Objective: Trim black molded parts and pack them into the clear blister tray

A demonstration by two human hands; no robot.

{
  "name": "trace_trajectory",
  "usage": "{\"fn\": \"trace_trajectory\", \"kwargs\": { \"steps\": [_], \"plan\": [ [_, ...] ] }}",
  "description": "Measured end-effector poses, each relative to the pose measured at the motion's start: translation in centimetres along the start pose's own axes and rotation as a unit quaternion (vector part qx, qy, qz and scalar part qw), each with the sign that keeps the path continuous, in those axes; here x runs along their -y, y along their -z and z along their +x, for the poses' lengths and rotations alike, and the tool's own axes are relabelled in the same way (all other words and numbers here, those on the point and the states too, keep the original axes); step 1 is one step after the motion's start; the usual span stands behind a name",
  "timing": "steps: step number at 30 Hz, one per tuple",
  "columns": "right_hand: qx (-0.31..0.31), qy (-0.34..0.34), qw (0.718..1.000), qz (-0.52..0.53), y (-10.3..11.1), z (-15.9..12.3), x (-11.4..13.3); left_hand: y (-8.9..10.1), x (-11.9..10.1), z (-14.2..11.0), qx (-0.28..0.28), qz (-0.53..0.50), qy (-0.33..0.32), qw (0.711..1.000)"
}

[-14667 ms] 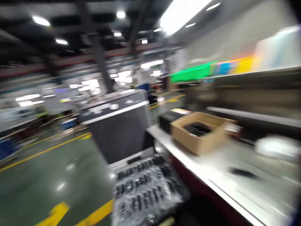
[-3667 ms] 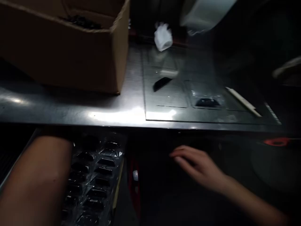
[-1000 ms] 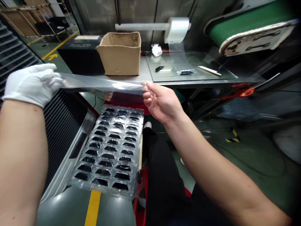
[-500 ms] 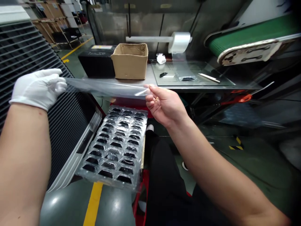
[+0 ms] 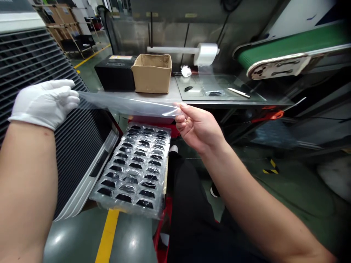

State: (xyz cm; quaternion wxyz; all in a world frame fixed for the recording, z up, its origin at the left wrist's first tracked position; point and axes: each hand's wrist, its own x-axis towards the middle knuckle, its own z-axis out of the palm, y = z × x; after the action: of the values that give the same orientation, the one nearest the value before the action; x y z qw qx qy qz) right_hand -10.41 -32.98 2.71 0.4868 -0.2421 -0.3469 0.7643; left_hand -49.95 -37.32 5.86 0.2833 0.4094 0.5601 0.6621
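Note:
My left hand (image 5: pixel 45 103), in a white glove, pinches one end of a clear plastic sheet (image 5: pixel 126 104). My bare right hand (image 5: pixel 197 126) pinches the other end, so the sheet hangs stretched flat between them at chest height. Below it lies a clear blister tray (image 5: pixel 135 166) with several rows of small black parts in its pockets. The tray rests beside my black-trousered leg (image 5: pixel 189 204).
A metal workbench (image 5: pixel 170 96) ahead carries a cardboard box (image 5: pixel 152 73), a black case (image 5: pixel 115 72), a film roll (image 5: pixel 205 54) on a bar and a glass plate (image 5: pixel 219 89) with small items. A finned black panel (image 5: pixel 74 135) stands left; a green conveyor (image 5: pixel 287 45) runs right.
Both hands keep hold of the plastic sheet; the right hand has shifted a little to the right and down, and the view has drifted slightly.

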Motion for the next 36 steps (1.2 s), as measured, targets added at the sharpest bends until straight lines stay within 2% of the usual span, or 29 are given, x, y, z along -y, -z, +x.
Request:
{"fn": "trace_trajectory", "kwargs": {
  "steps": [11,15,20,25,29,33,36],
  "plan": [
    [0.006,-0.014,1.0,-0.002,0.0,-2.1,0.4,0.3,-0.7,-1.5,0.006,-0.01,0.0,1.0],
    [-0.017,-0.042,0.999,-0.001,0.9,-4.6,-1.1,0.8,-0.3,-3.7,0.013,0.0,0.018,1.0],
    [-0.052,-0.094,0.994,-0.017,1.8,-8.6,-4.1,3.1,0.9,-7.8,0.016,0.033,0.072,0.997],
    [-0.05,-0.158,0.986,-0.037,2.9,-12.2,-7.2,6.0,3.0,-12.1,0.018,0.079,0.168,0.982],
    [-0.04,-0.22,0.973,-0.061,4.8,-14.7,-10.5,8.2,5.9,-15.3,0.033,0.102,0.242,0.964],
    [-0.019,-0.235,0.968,-0.083,6.4,-16.1,-13.6,9.8,9.0,-17.5,0.048,0.114,0.271,0.955],
    [-0.015,-0.235,0.966,-0.102,6.9,-16.5,-14.9,10.5,10.7,-18.7,0.054,0.118,0.283,0.95]
  ]
}}
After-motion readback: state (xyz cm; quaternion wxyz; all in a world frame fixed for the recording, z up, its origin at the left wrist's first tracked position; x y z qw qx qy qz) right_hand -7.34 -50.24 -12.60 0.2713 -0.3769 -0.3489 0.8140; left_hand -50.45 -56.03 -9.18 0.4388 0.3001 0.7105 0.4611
